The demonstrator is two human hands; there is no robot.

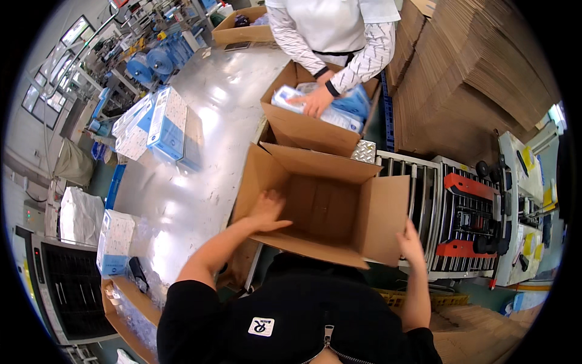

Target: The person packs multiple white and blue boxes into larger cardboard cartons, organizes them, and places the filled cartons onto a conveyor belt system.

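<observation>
In front of me stands a cardboard box [321, 203] with its flaps up and nothing seen inside. My left hand [268, 212] reaches over its near left side with fingers spread and holds nothing. At the right flap's outer edge, my right hand [411, 242] grips the cardboard, its fingers partly covered by the flap. Just beyond is a second cardboard box [309, 130] holding white and blue packs [348, 109]. A person across from me has both hands [316, 100] on those packs.
White and blue cartons [167, 127] rest on the metal table [212, 91], with another carton [115, 239] at its near left. A roller conveyor [424, 206] with a red-ended machine [467, 215] lies to the right. Flattened cardboard [467, 73] is stacked at the far right.
</observation>
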